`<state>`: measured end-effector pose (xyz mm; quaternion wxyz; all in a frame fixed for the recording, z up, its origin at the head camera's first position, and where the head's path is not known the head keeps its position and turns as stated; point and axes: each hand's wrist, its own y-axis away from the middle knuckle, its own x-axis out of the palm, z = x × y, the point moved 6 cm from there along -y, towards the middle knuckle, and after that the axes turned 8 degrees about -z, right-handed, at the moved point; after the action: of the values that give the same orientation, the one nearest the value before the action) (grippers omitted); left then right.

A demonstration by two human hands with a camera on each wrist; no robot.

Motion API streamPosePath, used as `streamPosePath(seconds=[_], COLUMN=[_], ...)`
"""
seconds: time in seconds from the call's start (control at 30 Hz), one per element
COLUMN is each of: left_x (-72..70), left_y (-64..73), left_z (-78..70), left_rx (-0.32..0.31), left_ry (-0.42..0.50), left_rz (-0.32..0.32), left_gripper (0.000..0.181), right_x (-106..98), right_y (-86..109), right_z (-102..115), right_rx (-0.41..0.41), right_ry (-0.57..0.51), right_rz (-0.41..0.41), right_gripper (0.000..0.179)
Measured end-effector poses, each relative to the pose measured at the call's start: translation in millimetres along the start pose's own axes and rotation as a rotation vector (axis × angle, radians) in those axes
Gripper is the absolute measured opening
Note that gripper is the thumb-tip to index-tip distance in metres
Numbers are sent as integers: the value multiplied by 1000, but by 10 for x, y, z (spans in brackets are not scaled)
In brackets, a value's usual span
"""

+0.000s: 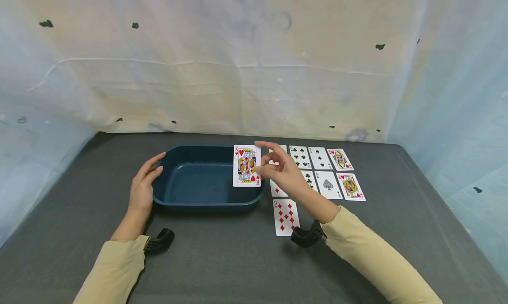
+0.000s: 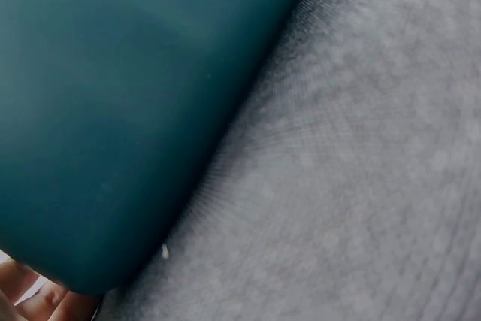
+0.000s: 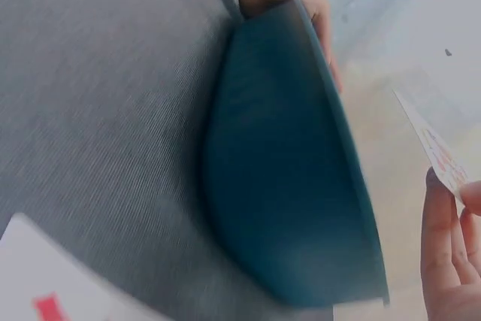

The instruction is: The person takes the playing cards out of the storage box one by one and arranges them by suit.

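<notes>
My right hand pinches a king of hearts playing card by its right edge, face up. The card is above the right end of a dark blue plastic basin. In the right wrist view the same card is seen nearly edge-on between thumb and fingers. My left hand holds the basin's left end, its fingers and thumb at the rim. The left wrist view shows the basin's outer wall and part of those fingers by its corner.
Face-up playing cards lie in rows right of the basin, among them an ace of spades, a queen and a jack. A nine of diamonds lies nearer me. Grey cloth covers the table; a pale curtain hangs behind.
</notes>
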<state>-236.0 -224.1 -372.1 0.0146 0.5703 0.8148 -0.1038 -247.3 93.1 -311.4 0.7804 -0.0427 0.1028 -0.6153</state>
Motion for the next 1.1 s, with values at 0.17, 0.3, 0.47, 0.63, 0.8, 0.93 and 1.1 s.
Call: streamPosePath(seconds=[0.17, 0.3, 0.47, 0.63, 0.8, 0.93, 1.1], left_x=[-8, -13, -17, -7, 4, 2, 4], left_y=[-4, -14, -27, -27, -22, -25, -19], left_z=[4, 16, 30, 33, 29, 33, 34], left_rx=[-5, -11, -25, -35, -23, -19, -22], left_ry=[6, 8, -5, -6, 17, 5, 0], left_rz=[-1, -2, -6, -4, 6, 3, 2], left_gripper=[41, 41, 41, 42, 42, 42, 43], right_x=[-204, -379, -600, -834, -1052, -1212, -1405], right_y=[56, 123, 232, 374, 536, 680, 864], right_z=[-33, -62, -136, -240, -330, -396, -465], right_rx=[5, 3, 33, 84, 109, 110, 98], right_ry=[76, 131, 189, 245, 265, 306, 373], right_rz=[-28, -45, -77, -117, -148, -161, -161], right_gripper=[56, 55, 54, 53, 54, 53, 53])
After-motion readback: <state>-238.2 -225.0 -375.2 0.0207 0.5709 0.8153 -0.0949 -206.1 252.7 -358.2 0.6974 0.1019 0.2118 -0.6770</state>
